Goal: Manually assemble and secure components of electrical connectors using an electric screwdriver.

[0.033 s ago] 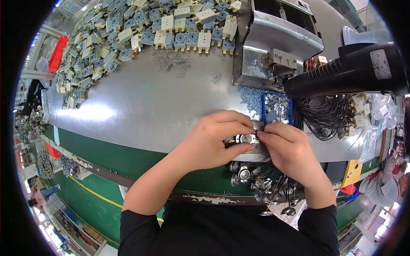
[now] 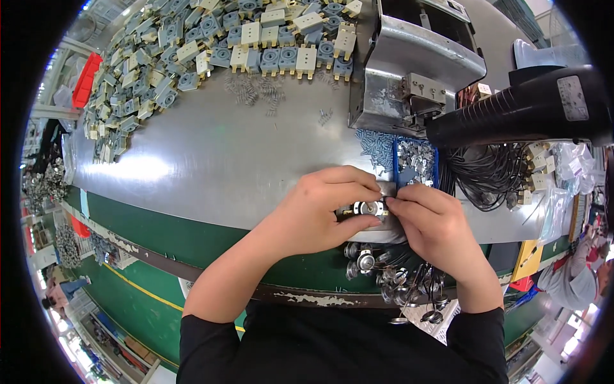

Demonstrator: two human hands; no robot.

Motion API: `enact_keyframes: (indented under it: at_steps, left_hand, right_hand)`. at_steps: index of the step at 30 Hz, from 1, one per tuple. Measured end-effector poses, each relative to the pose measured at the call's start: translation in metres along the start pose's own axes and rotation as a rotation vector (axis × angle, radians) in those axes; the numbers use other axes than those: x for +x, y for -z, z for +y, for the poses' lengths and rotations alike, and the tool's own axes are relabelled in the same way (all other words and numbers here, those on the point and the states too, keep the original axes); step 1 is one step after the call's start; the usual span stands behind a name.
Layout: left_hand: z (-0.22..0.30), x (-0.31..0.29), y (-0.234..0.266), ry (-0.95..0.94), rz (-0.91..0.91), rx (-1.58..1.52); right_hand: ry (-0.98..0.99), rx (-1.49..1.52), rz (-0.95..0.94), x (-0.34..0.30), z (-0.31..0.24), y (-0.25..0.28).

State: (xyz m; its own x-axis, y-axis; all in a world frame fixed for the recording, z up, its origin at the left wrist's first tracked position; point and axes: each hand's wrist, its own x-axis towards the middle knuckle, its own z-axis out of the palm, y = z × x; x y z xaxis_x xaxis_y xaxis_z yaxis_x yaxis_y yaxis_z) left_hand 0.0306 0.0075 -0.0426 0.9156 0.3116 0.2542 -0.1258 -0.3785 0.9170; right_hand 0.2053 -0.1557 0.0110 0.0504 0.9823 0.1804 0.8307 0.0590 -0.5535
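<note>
A small round, silver-faced part with brass tabs [image 2: 368, 208] lies near the table's front edge, on or just above a small metal block [image 2: 387, 188]. My left hand [image 2: 320, 208] is curled around it from the left, fingers at its far side and thumb at its near side. At its right side my right hand [image 2: 430, 219] is closed, thumb and fingertips pinched together. Whatever sits in that pinch is too small and covered to name. Several round metal parts on black wires [image 2: 396, 281] hang in a bunch below the edge, under my hands.
Beyond my hands is a blue tray [image 2: 416, 163] of small metal pieces, beside loose screws [image 2: 376, 147]. A metal fixture [image 2: 416, 64] and a black-handled tool [image 2: 511, 109] stand at right, over black cables [image 2: 486, 173]. Grey and cream switch-like blocks [image 2: 268, 57] are piled far left, near springs [image 2: 256, 89].
</note>
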Motion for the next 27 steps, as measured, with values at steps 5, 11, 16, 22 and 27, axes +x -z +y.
enact_keyframes:
  at_steps: [5,11,16,22,27]
  left_hand:
    - [0.0,0.002,0.0,0.002,-0.021,-0.021]
    - [-0.001,0.0,0.0,-0.013,-0.005,-0.006]
    - [0.002,0.002,-0.001,-0.02,0.011,-0.004]
    - [-0.001,-0.002,-0.002,-0.022,0.014,0.001]
    - [0.001,-0.003,-0.001,-0.018,0.013,0.018]
  right_hand:
    - [-0.075,0.088,0.029,-0.002,0.002,-0.001]
    - [0.003,0.082,0.012,0.005,0.009,0.002]
    - [0.125,0.136,-0.06,0.022,0.038,0.01]
    - [0.155,0.188,-0.133,0.022,0.033,0.013]
    - [0.048,0.204,0.0,0.021,0.012,0.015]
